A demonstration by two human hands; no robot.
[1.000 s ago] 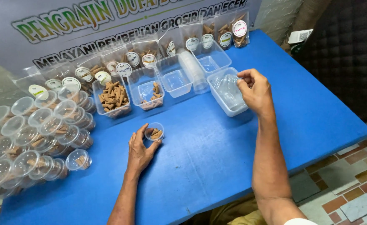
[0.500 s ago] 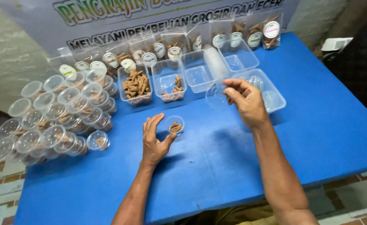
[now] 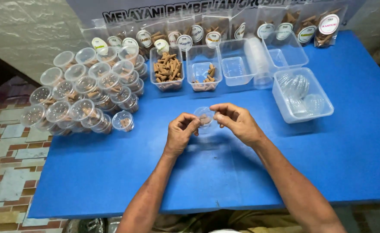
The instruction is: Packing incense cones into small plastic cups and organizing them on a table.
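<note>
- Left hand point(image 3: 180, 134): fingers curled, pinching the left edge of a small clear cup point(image 3: 204, 117) at the middle of the blue counter point(image 3: 241, 172).
- Right hand point(image 3: 237, 121): fingers closed on the cup's right and top edge; a thin clear lid appears to sit between its fingertips and the cup, though the edge is hard to make out.
- Small clear cup: held between both hands, just above or on the counter; brown pieces show inside.
- Left of the hands: a heap of lidded clear cups point(image 3: 82, 95) with brown contents, one lying apart near the heap.
- Behind the hands: a tub of brown cones point(image 3: 167, 71), a nearly empty tub point(image 3: 203, 73), two empty tubs.
- Right: a tub of clear lids point(image 3: 302, 94).
- Far edge: labelled sachets point(image 3: 207, 32) standing against a banner.
</note>
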